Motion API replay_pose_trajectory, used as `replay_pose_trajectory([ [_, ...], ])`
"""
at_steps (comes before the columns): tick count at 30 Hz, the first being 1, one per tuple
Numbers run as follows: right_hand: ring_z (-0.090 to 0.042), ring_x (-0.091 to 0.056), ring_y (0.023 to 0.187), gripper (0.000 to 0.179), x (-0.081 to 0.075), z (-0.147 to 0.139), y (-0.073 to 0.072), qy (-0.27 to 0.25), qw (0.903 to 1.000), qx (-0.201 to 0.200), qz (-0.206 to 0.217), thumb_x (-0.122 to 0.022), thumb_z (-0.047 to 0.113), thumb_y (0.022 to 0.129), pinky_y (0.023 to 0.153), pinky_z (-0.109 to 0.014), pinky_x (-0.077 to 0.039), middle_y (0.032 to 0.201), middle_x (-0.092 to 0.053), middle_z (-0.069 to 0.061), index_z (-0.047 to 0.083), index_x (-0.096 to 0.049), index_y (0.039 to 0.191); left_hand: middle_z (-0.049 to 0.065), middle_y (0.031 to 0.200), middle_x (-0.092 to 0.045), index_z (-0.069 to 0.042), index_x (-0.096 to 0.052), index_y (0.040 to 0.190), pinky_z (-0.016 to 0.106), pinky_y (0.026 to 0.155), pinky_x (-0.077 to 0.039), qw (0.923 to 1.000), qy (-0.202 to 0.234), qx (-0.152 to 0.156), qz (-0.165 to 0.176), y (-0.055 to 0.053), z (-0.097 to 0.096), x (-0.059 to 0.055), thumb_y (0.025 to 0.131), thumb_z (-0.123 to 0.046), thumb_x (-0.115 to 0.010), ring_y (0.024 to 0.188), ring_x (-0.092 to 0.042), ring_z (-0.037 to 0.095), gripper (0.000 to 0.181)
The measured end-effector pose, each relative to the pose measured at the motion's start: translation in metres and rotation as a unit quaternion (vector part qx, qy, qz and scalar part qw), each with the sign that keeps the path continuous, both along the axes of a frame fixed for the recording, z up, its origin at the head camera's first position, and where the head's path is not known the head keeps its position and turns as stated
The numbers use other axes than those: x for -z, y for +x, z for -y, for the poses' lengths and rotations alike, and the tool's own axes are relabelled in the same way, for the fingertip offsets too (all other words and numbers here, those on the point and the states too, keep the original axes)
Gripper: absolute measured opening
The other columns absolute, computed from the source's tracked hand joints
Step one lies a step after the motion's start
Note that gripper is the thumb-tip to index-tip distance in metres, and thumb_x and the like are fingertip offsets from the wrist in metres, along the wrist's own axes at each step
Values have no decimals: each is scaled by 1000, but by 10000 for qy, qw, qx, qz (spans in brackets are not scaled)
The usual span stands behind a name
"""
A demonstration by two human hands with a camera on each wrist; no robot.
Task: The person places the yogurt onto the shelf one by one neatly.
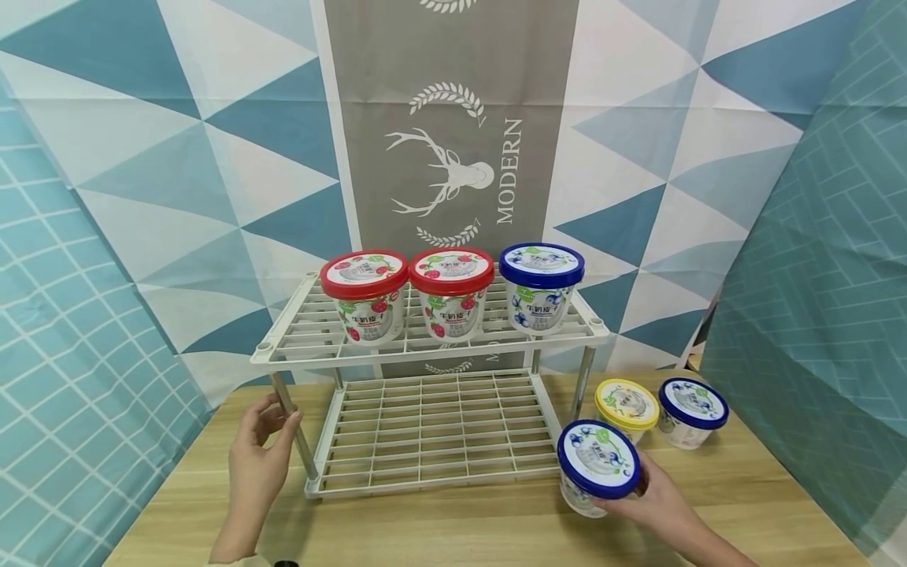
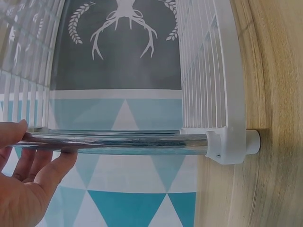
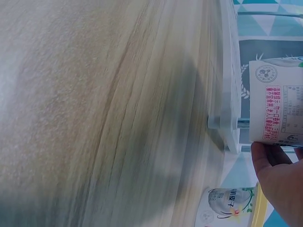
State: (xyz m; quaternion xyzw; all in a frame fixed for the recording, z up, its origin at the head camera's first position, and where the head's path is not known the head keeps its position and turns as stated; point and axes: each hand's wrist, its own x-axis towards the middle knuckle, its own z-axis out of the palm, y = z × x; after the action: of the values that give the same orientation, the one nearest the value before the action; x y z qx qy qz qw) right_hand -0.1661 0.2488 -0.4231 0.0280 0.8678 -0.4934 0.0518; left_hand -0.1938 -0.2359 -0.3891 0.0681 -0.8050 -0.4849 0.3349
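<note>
My right hand (image 1: 655, 492) grips a white tub with a blue lid (image 1: 599, 465), raised off the table at the rack's front right corner. The right wrist view shows the tub's printed side (image 3: 277, 101) above the fingers. At the rack's front left, my left hand (image 1: 264, 449) holds the metal post (image 2: 118, 143) between thumb and fingers. On the white two-tier rack's (image 1: 425, 476) upper shelf stand two red-lidded tubs, one left (image 1: 364, 295) and one in the middle (image 1: 451, 293), with a blue-lidded tub (image 1: 542, 287) at the right.
Right of the rack, a yellow-lidded tub (image 1: 627, 405) and another blue-lidded tub (image 1: 693, 411) stand on the wooden table (image 1: 425, 528). A patterned cloth (image 1: 269, 157) hangs behind the rack. Tiled-pattern panels (image 1: 64, 315) flank the table. The lower shelf bears no tub.
</note>
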Motion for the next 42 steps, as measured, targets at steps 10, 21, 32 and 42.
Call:
replay_pose_trajectory([
  [10,-43,-43,126,95,1,6,-1,-179,9995,-206,-188,-81,19,72,101,-46,-43,139,-39,-28,-3,-22,143,-29,88,-54,-5,-54,122,3,63,-45,10000,-8,56,-23,3,1,-1,87,-7,-66,78,-51,-16,37],
  [21,-39,-46,124,93,0,15,-4,-358,9988,-304,-153,-81,19,72,99,-45,-45,139,-42,-26,-1,-25,143,-28,88,-52,-7,-54,123,4,62,-45,9999,40,77,77,3,3,-2,86,-7,-66,78,-51,-15,38],
  [32,-37,-43,128,93,-6,24,-9,-670,9951,-600,-415,-82,18,70,102,-45,-41,140,-42,-21,4,-27,143,-28,88,-51,-8,-54,124,3,63,-45,9999,66,42,152,2,3,-2,87,-8,-66,78,-50,-15,39],
  [42,-39,-44,126,94,-10,34,-13,-819,9929,-702,-512,-83,15,67,102,-45,-42,137,-44,-24,0,-28,142,-26,87,-53,-6,-54,123,3,63,-44,9999,64,102,7,-1,2,-1,86,-5,-66,77,-51,-15,39],
])
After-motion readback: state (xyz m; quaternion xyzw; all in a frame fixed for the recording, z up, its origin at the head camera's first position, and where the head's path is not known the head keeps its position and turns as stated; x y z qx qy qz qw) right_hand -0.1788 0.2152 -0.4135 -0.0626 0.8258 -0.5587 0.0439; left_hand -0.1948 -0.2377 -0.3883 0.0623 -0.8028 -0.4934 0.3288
